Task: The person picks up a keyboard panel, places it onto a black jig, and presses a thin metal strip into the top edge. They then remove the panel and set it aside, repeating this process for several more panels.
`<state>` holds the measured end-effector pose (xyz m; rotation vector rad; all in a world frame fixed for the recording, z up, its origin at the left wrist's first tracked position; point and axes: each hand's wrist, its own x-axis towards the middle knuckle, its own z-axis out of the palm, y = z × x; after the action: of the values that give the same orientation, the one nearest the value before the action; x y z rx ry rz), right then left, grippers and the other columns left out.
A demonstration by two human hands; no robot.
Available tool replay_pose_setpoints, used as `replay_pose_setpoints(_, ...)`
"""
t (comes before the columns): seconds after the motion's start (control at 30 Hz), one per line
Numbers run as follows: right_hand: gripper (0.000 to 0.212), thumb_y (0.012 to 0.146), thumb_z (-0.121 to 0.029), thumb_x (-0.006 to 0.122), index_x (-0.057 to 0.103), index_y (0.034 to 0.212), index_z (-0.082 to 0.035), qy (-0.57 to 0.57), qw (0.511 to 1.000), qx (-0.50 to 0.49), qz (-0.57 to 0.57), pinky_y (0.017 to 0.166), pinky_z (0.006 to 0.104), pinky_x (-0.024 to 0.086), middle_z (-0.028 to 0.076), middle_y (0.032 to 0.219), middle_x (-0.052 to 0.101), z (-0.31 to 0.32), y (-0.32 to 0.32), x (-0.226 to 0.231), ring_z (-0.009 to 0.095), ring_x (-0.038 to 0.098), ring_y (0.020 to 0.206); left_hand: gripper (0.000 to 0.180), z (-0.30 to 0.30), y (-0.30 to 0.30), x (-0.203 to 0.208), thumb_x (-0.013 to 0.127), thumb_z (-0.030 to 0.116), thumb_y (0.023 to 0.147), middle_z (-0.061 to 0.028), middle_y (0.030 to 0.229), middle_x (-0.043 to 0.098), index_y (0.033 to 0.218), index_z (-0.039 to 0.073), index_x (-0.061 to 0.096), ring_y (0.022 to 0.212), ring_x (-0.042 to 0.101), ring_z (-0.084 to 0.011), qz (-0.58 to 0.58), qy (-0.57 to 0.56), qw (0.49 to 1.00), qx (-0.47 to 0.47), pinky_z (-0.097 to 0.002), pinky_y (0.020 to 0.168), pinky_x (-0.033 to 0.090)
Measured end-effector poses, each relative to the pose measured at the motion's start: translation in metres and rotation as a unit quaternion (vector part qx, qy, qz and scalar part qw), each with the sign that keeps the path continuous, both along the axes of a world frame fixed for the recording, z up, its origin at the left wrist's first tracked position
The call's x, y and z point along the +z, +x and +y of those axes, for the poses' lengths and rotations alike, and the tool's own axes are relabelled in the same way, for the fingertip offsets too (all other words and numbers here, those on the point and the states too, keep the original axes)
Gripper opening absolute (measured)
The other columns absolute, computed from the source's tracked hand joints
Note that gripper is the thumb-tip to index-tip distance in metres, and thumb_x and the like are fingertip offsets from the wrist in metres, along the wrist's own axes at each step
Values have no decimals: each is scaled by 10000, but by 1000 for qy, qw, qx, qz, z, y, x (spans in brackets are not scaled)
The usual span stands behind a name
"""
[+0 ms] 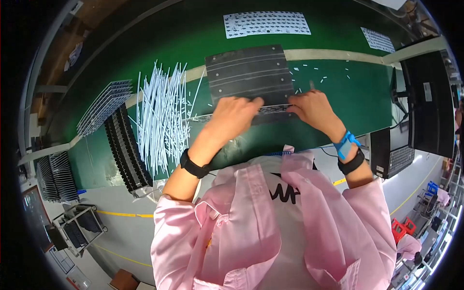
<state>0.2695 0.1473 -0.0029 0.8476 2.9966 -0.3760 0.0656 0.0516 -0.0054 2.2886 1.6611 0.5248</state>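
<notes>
In front of me a black grooved board point(246, 72) with small round studs lies on the green bench. Across its near edge runs a thin, dark-patterned strip point(271, 109). My left hand point(234, 118) is closed with its fingertips on the strip, and the strip's pale end pokes out to the left behind the wrist. My right hand point(314, 108) pinches at the strip's right part, by the board's near right corner. Both thumbs and fingertips partly hide where they grip. A black band sits on my left wrist; my right wrist has a blue strap and a black band.
A heap of long white sticks point(162, 111) lies to the left. Beyond it stand a curved black slotted rack point(126, 145) and several upright patterned panels point(104, 106). Tiny white pieces point(324, 78) scatter at right. A patterned sheet point(267, 24) lies behind; a black monitor point(427, 92) stands right.
</notes>
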Motion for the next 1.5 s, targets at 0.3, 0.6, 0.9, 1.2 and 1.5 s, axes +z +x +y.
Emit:
replay_pose_setpoints(0.3, 178, 729, -254, 593, 550, 705, -83, 11, 999, -20, 38, 690, 339, 395, 65, 638, 570, 5, 17, -27, 258, 545, 670, 142, -28, -22, -25, 562, 201, 768, -152, 608, 558, 820, 69, 548, 594, 550, -326, 27, -59, 992, 112, -408, 496, 410)
replay_pose_setpoints(0.6, 173, 730, -253, 589, 550, 707, -87, 2, 999, -10, 38, 746, 337, 362, 50, 674, 573, 5, 11, -27, 243, 543, 650, 126, -36, -16, -25, 577, 176, 746, -141, 591, 549, 762, 64, 520, 569, 546, -318, 34, -42, 987, 150, -404, 476, 401)
replay_pose_setpoints(0.9, 266, 685, -312, 620, 573, 789, -72, 38, 999, -6, -4, 758, 381, 359, 111, 781, 583, 49, -8, -45, 270, 548, 760, 217, 6, -42, -42, 617, 216, 715, -151, 722, 572, 808, 39, 532, 694, 558, -312, -8, 15, 992, 126, -410, 591, 418)
replay_pose_setpoints(1.2, 320, 665, -274, 644, 575, 871, -39, -84, 994, 68, 33, 660, 383, 400, 112, 776, 585, 112, -33, -82, 296, 541, 763, 314, 34, -56, -47, 669, 245, 661, -117, 803, 566, 848, 39, 523, 746, 551, -309, -68, -72, 977, 190, -385, 602, 421)
replay_pose_setpoints(1.5, 292, 647, -152, 689, 454, 725, 3, -35, 962, -245, 119, 465, 334, 324, 162, 583, 427, 76, 70, 15, 269, 377, 498, 121, -69, -59, -91, 616, 70, 694, -124, 806, 580, 797, 13, 588, 743, 546, -297, -48, -62, 969, 235, -344, 675, 432)
